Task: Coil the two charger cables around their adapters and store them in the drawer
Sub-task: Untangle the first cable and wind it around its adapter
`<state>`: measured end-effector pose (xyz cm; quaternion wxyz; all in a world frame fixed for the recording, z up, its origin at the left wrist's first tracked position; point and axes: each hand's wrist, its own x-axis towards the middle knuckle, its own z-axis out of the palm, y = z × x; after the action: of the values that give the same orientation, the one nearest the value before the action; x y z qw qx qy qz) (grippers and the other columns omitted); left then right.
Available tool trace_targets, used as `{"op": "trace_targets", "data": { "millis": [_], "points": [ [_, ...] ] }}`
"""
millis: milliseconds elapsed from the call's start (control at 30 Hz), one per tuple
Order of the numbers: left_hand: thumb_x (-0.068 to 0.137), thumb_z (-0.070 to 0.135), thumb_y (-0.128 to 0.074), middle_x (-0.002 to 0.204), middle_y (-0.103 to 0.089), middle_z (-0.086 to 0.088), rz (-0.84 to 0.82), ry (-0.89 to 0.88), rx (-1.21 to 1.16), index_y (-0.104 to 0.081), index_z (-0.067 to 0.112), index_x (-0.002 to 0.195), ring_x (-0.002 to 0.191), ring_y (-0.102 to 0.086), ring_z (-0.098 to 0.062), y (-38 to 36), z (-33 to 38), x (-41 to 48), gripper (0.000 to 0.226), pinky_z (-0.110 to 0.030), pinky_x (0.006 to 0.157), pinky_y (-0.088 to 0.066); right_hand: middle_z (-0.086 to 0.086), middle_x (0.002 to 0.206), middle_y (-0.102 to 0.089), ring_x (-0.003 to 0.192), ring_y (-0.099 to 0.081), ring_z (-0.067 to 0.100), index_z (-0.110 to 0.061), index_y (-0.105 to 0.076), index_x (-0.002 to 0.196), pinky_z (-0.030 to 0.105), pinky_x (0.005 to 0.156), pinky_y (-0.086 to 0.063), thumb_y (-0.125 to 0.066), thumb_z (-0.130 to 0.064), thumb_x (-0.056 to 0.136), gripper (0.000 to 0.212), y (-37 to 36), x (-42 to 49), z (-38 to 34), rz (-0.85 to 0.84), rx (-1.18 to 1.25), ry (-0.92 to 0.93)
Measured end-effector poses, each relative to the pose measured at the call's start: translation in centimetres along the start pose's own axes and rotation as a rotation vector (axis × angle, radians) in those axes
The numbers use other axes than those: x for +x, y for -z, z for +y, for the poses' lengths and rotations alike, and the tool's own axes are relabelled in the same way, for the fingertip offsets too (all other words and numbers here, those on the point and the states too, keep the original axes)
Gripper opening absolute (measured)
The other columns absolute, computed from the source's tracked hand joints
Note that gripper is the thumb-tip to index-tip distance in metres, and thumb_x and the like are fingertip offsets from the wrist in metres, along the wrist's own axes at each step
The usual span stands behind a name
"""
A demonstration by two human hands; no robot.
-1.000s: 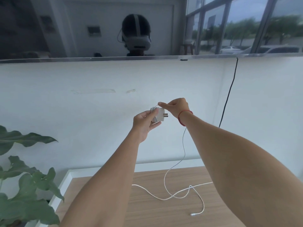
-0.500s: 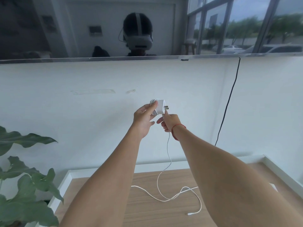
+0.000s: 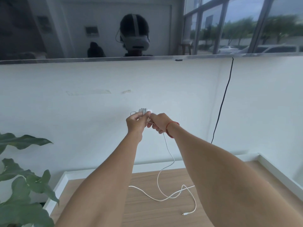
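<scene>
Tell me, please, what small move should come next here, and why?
Probably one more wrap round the adapter: the left hand holds it with several turns on, the right hand pinches the white cable just below, and much slack lies on the wooden tabletop.

Leafy green plant (image 3: 21,185) stood at 8 o'clock. Wooden tabletop (image 3: 147,213), white raised rim (image 3: 278,171), lay at 6. Thin black cord (image 3: 224,102) hung down white wall at 2. Tape strip (image 3: 88,92) stuck at 10. Parked cars (image 3: 227,49) showed through window at 1.
</scene>
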<state>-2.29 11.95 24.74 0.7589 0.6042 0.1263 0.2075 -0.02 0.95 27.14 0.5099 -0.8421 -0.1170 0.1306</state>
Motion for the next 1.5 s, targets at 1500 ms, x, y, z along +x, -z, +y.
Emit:
{"op": "trace_targets", "data": {
  "millis": [1500],
  "points": [
    [0.089, 0.016, -0.068, 0.079, -0.070, -0.006, -0.360, 0.041, -0.283, -0.065, 0.003, 0.087, 0.082, -0.071, -0.022, 0.4, 6.3, -0.7, 0.013, -0.037, 0.089, -0.057, -0.002, 0.054, -0.040, 0.045, -0.032, 0.014, -0.016, -0.049, 0.061, 0.024, 0.054, -0.032, -0.058, -0.041, 0.091, 0.040, 2.2, 0.6, -3.0, 0.263, 0.530, 0.038]
  ]
}}
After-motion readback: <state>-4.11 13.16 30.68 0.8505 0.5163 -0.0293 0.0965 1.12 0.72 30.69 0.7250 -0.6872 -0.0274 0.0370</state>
